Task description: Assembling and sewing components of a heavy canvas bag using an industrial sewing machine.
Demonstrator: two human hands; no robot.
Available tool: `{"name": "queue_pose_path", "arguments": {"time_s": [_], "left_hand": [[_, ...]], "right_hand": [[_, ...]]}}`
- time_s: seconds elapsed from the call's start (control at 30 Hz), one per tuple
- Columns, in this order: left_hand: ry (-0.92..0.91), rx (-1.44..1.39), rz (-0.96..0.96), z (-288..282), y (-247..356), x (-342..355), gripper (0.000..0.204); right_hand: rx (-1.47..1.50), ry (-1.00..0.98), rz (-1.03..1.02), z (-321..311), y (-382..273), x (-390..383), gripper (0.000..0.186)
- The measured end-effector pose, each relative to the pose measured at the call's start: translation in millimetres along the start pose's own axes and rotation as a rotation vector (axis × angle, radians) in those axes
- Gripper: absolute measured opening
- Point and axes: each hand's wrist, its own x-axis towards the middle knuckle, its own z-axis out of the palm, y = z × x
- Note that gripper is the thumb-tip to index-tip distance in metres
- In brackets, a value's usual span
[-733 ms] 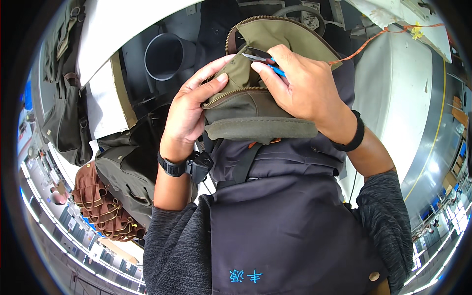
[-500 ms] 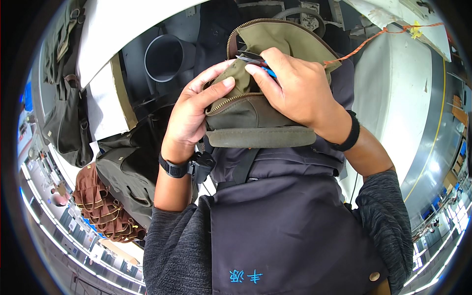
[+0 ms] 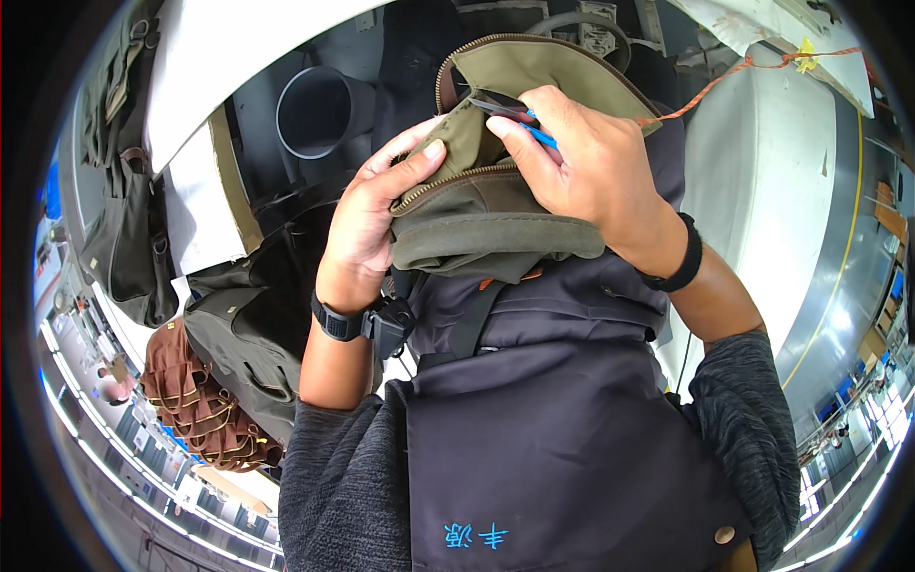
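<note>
An olive-green bag lies unzipped over my lap, with its brass zipper curving round the opening. My left hand is closed on the opening's left edge, its thumb pressing the pale green lining. In my right hand is a pair of thread snips with blue handles. Their dark blades point left, close to the lining's stitched edge; whether they touch it I cannot tell. A padded olive handle hangs at the bag's near side.
An orange twisted cord runs from beside my right hand to the upper right. Left of the bag stand a grey round bin and a white tabletop. Dark green bags hang far left, above a brown strap bundle.
The snips have lifted slightly, and more of their blue handles shows. My left hand has shifted the bag a little, so its padded handle and front now sit differently.
</note>
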Motion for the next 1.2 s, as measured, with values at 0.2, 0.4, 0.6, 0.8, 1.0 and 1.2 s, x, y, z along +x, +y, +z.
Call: {"name": "queue_pose_path", "arguments": {"time_s": [0.2,0.4,0.6,0.8,1.0,1.2], "left_hand": [[-0.01,-0.024,0.01,-2.4,-1.2,-0.3,0.044],[-0.012,-0.024,0.003,-1.0,-1.4,0.7,0.043],[-0.016,-0.014,-0.005,-4.2,-2.0,-0.2,0.044],[-0.039,-0.013,-0.007,-9.5,-2.6,4.7,0.045],[-0.047,-0.02,-0.016,-8.8,-3.8,5.2,0.045],[-0.045,-0.037,-0.005,-4.5,-4.7,2.9,0.045]], "right_hand": [[-0.045,-0.022,0.024,-2.1,0.7,-1.1,0.021],[-0.009,-0.036,0.035,0.6,1.8,-1.9,0.021],[-0.033,-0.055,0.025,3.1,1.1,-1.7,0.024],[-0.001,-0.034,0.041,7.0,-0.1,-0.9,0.024],[-0.035,-0.064,0.026,5.0,1.7,-2.0,0.024],[-0.057,-0.065,0.009,4.3,2.0,-4.5,0.024]]}}
